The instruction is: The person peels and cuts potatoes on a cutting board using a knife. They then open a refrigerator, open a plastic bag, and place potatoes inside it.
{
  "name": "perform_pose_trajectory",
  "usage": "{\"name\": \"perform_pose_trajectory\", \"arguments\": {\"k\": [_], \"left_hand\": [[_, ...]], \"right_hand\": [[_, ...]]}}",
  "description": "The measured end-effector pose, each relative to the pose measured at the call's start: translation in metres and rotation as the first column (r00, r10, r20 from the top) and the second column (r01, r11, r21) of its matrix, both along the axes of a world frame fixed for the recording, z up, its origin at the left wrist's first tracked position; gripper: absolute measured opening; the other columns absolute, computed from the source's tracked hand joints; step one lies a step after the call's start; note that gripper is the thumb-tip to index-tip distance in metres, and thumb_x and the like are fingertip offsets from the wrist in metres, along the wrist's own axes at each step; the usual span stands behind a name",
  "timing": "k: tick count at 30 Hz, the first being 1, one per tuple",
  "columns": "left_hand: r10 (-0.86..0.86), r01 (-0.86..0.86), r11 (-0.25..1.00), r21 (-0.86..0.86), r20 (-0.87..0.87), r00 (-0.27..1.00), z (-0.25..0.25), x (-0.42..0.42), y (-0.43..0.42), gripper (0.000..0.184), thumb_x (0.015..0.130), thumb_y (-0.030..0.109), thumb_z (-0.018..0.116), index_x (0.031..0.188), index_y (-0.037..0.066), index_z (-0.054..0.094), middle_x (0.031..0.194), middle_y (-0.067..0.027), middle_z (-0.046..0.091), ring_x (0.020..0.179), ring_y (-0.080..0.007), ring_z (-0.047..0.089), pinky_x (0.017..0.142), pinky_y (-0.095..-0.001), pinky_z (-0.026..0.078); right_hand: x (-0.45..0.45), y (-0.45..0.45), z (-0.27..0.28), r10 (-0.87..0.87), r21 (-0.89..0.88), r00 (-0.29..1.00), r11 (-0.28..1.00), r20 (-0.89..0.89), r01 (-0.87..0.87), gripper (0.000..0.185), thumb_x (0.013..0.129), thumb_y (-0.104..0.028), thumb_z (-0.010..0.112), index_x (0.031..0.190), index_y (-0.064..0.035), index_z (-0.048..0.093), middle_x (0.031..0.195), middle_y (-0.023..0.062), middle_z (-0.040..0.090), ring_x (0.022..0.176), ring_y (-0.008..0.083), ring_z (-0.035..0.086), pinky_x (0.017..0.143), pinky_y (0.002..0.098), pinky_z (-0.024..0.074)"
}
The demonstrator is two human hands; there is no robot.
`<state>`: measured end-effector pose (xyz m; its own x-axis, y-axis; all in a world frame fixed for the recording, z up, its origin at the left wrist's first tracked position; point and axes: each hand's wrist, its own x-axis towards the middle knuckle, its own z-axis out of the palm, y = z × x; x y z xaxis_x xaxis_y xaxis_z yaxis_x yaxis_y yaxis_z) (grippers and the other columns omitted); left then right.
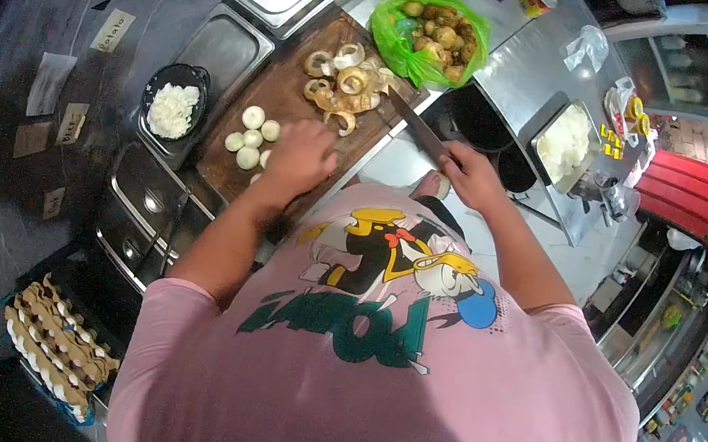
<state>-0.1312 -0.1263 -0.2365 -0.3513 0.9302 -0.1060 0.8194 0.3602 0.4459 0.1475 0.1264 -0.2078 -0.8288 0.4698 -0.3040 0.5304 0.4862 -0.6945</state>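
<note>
The left grip [297, 159] is blurred beside peeled onions [250, 139] (one partly hidden behind it); whether it is spread or pinching cannot be told. The right grip [467, 174] is wrapped around a knife [419, 127], its tip near onion skins [353, 82] on the wooden cutting board [291, 104]. Steel tabletop [521, 59] lies beyond.

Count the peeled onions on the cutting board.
7 visible peeled onions: five clustered on the cutting board, two beside them partly covered by the left hand; more may be hidden.

A wooden board [286, 94] carries peeled onions [252, 138] and brown peels [353, 82]
</note>
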Motion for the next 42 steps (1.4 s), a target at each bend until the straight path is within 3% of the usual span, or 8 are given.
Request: {"name": "perform_pose_trajectory", "arguments": {"k": [2, 14, 16, 17, 21, 27, 36, 42], "left_hand": [[-0.201, 0.204, 0.976, -0.078, 0.049, 0.978, -0.012, 0.004, 0.017, 0.036, 0.088, 0.029, 0.071, 0.118, 0.009, 0.071, 0.12, -0.0127, 0.064, 0.123, -0.0341, 0.058, 0.104, -0.0526, 0.044], [0.159, -0.17, 0.984, 0.051, 0.172, 0.972, 0.005, -0.031, 0.042, 0.044, 0.085, 0.024, 0.083, 0.124, 0.009, 0.068, 0.126, -0.0171, 0.064, 0.122, -0.0401, 0.059, 0.104, -0.0499, 0.049], [0.056, -0.026, 0.97, 0.241, -0.119, 0.991, 0.012, -0.032, 0.053, 0.058, 0.08, 0.028, 0.089, 0.132, 0.013, 0.065, 0.139, -0.0152, 0.058, 0.132, -0.0375, 0.054, 0.11, -0.0548, 0.043], [-0.083, 0.103, 0.987, 0.121, -0.166, 0.983, 0.011, -0.036, 0.064, 0.075, 0.079, 0.037, 0.091, 0.145, 0.02, 0.06, 0.156, -0.0111, 0.049, 0.147, -0.0357, 0.044, 0.119, -0.0625, 0.032], [-0.472, 0.47, 0.879, -0.076, -0.263, 0.841, 0.001, -0.038, 0.108, 0.088, 0.081, 0.046, 0.088, 0.159, 0.033, 0.049, 0.167, -0.0059, 0.042, 0.159, -0.0344, 0.031, 0.128, -0.0661, 0.02], [-0.535, 0.499, 0.844, -0.196, -0.25, 0.807, -0.006, -0.047, 0.137, 0.073, 0.085, 0.049, 0.083, 0.151, 0.028, 0.06, 0.158, -0.008, 0.051, 0.156, -0.0339, 0.036, 0.127, -0.066, 0.022], [-0.356, 0.348, 0.934, -0.079, -0.277, 0.893, -0.017, -0.047, 0.121, 0.056, 0.088, 0.046, 0.08, 0.135, 0.019, 0.069, 0.152, -0.0111, 0.054, 0.147, -0.033, 0.044, 0.12, -0.0627, 0.031], [-0.3, 0.297, 0.953, -0.061, -0.312, 0.901, -0.004, -0.021, 0.154, 0.057, 0.088, 0.047, 0.079, 0.131, 0.01, 0.07, 0.146, -0.0145, 0.058, 0.145, -0.0341, 0.046, 0.118, -0.0614, 0.033]], "right_hand": [[0.005, 0.002, 0.003, -0.028, -0.036, 0.999, 0.999, 0.025, 0.029, 0.029, 0.104, -0.02, 0.064, 0.128, -0.004, 0.068, 0.102, 0.0211, 0.071, 0.091, 0.0339, 0.07, 0.083, 0.0424, 0.0556], [0.026, -0.001, 0.01, 0.1, -0.07, 0.993, 0.993, 0.056, -0.096, 0.037, 0.091, -0.021, 0.071, 0.125, -0.0054, 0.075, 0.11, 0.0216, 0.071, 0.099, 0.038, 0.071, 0.09, 0.0438, 0.0575], [0.03, -0.004, -0.001, 0.116, -0.081, 0.992, 0.99, 0.042, -0.113, 0.039, 0.09, -0.023, 0.072, 0.125, -0.006, 0.076, 0.109, 0.0223, 0.071, 0.1, 0.0395, 0.071, 0.091, 0.0451, 0.0574], [0.033, -0.005, -0.011, 0.148, -0.041, 0.988, 0.988, 0.041, -0.146, 0.039, 0.091, -0.024, 0.071, 0.125, -0.0064, 0.076, 0.109, 0.0231, 0.072, 0.101, 0.0409, 0.071, 0.092, 0.0463, 0.0572], [0.038, -0.011, -0.014, 0.138, -0.008, 0.99, 0.99, 0.038, -0.138, 0.038, 0.091, -0.025, 0.068, 0.124, -0.007, 0.075, 0.108, 0.0244, 0.073, 0.104, 0.0433, 0.071, 0.094, 0.0487, 0.0567], [0.033, -0.021, 0.031, 0.054, -0.064, 0.991, 0.997, 0.124, -0.046, 0.033, 0.092, -0.022, 0.068, 0.12, -0.0055, 0.075, 0.111, 0.0243, 0.074, 0.104, 0.0438, 0.07, 0.093, 0.0483, 0.0568], [0.043, -0.012, -0.005, -0.246, -0.083, 0.965, 0.964, 0.095, 0.254, 0.041, 0.093, -0.016, 0.067, 0.132, -0.0048, 0.071, 0.113, 0.0194, 0.076, 0.101, 0.0297, 0.074, 0.091, 0.0409, 0.0583], [0.016, 0.004, -0.007, -0.315, -0.111, 0.946, 0.94, 0.076, 0.322, 0.038, 0.094, -0.019, 0.067, 0.129, -0.0049, 0.072, 0.111, 0.02, 0.076, 0.1, 0.0324, 0.075, 0.092, 0.042, 0.058]]}}
